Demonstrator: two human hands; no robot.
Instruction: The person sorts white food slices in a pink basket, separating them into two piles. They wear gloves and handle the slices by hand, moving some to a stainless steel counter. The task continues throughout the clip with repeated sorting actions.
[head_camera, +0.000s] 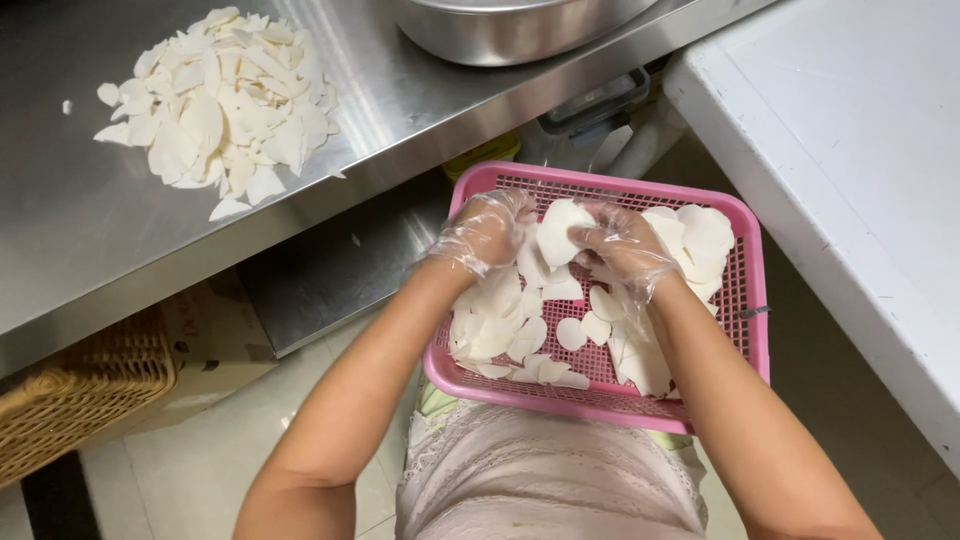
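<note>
A pink plastic basket (742, 300) rests on my lap and holds several flat white petal-like pieces (497, 320). Both my hands wear thin clear plastic gloves and are over the basket. My left hand (483, 232) and my right hand (622, 245) together grip one large white piece (558, 232) between them, just above the others. A second heap of the same white pieces (225, 100) lies on the steel counter at the upper left.
The steel counter (80, 250) runs across the top left, with a metal basin (500, 30) at its back edge. A white surface (850, 150) stands at the right. A woven basket (80, 395) and a cardboard box (215, 335) sit below the counter on the tiled floor.
</note>
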